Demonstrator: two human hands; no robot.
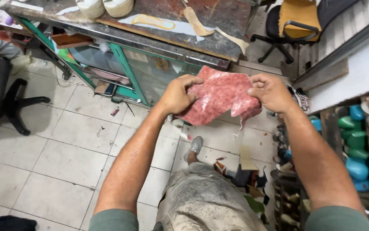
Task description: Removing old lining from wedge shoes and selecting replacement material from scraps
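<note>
A: Head view: the left hand [176, 95] and right hand [270, 92] pinch a pink speckled sheet [218, 95] by its 2 side edges, up in the air above the floor [64, 154].
B: It looks thin, soft and floppy. I think the edges are best to hold.

A thin, flexible sheet [218, 96] of mottled pink-and-red material, with a matt, slightly grainy face, is pinched in the grip of the left hand [176, 95] and right hand [271, 92]. A scuffed, stained wooden top is seen on the counter [218, 17], above a green painted metal frame [126, 70] with glass panels. The floor [64, 149] is laid with pale, smooth tiles, dulled by dirt. Glossy blue and green plastic forms [355, 141] are shelved at the right.
</note>
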